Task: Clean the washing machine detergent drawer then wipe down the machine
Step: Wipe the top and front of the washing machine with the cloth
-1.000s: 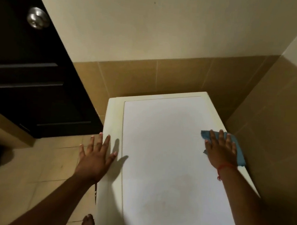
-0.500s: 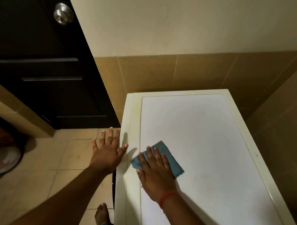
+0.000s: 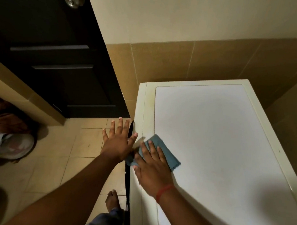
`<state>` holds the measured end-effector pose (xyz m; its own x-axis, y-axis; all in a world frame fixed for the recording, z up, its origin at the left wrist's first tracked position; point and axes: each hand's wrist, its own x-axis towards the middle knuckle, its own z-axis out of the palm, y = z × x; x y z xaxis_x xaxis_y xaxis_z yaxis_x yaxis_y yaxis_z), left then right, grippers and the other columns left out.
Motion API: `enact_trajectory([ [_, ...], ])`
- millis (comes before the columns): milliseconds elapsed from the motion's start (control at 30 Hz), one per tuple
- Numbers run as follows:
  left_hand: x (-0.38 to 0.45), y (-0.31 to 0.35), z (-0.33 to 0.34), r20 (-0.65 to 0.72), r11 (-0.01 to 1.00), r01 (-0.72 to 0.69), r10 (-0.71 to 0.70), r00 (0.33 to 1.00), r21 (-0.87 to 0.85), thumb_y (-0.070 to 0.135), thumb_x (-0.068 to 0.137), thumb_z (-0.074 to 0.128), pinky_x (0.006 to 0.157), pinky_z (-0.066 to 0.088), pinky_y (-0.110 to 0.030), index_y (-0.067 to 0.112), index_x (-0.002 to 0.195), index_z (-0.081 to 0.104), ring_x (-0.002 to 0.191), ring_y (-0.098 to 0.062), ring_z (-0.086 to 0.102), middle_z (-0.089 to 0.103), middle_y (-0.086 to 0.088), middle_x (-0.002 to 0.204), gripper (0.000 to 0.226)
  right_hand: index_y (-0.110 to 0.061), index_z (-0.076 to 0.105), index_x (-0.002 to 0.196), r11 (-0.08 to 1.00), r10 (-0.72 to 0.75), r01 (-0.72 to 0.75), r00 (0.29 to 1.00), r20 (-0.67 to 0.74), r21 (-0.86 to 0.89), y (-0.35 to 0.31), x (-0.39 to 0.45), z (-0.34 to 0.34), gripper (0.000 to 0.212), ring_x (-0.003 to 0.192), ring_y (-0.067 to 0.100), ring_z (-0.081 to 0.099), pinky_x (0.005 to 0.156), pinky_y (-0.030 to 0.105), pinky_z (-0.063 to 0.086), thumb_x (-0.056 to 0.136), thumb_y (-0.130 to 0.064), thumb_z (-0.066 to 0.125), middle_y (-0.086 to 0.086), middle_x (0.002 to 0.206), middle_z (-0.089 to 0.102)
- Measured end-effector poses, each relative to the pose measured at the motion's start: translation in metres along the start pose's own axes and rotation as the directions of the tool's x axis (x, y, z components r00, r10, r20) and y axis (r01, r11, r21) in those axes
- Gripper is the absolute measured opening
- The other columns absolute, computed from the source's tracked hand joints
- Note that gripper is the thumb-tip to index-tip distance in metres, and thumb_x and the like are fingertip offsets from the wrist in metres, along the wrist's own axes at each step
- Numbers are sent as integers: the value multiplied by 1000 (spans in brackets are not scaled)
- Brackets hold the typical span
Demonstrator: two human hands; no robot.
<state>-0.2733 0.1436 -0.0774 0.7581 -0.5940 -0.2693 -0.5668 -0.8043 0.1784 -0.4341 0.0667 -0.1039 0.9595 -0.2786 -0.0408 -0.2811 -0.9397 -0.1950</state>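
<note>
Cloth (image 3: 160,149) lying on washing machine (image 3: 222,145) top at its left edge, right hand (image 3: 152,168) lying flat on it. Left hand (image 3: 119,142) sitting at that edge, just left. Door (image 3: 50,50) standing behind-left.

1. No text, label, brand, number or sign can be read anywhere in view.
2. The washing machine (image 3: 231,146) top is plain white and bears no lettering.
</note>
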Motion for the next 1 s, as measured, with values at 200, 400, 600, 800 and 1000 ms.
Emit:
enact_trajectory([
  [200, -9, -15, 4, 12, 999, -28, 28, 1000, 23, 69, 91, 2, 118, -9, -57, 34, 153, -13, 146, -25, -22, -21, 3, 160, 72, -25, 29, 151, 992, 126, -126, 992, 34, 0, -15, 0, 3, 57, 149, 34, 12, 117, 55, 16, 100, -48, 37, 9, 162, 20],
  [400, 19, -31, -14, -11, 998, -56, 56, 998, -11, 68, 91, 3, 117, -7, -56, 33, 153, -13, 147, -24, -21, -19, 1, 162, 73, -31, 22, 153, 984, 176, -176, 984, 24, 7, -17, 3, 4, 57, 150, 33, 11, 117, 55, 18, 99, -49, 19, 6, 162, 18],
  [600, 54, -51, -21, 17, 983, -170, 172, 985, -69, 66, 94, 7, 118, -6, -57, 33, 154, -11, 148, -24, -21, -18, 3, 162, 70, -33, 22, 153, 950, 309, -309, 951, -12, -45, -5, 84, -1, 58, 151, 30, 7, 119, 51, 14, 98, -49, 14, 3, 163, 15],
  [800, 112, -96, -44, 46, 937, -335, 340, 939, -100, 68, 93, 7, 118, -8, -58, 34, 154, -10, 148, -23, -22, -16, 2, 163, 73, -34, 13, 155, 877, 474, -475, 880, -32, -74, -39, 51, 13, 63, 149, 35, 13, 117, 54, 23, 96, -51, 25, 7, 163, 9],
  [1000, 147, -132, -76, 93, 878, -478, 477, 874, -15, 68, 93, 6, 117, -7, -60, 34, 153, -13, 147, -24, -23, -18, 2, 162, 72, -31, 6, 155, 778, 622, -622, 783, -30, -86, -34, 152, 13, 63, 148, 39, 9, 116, 59, 20, 98, -55, 16, 11, 163, 8],
])
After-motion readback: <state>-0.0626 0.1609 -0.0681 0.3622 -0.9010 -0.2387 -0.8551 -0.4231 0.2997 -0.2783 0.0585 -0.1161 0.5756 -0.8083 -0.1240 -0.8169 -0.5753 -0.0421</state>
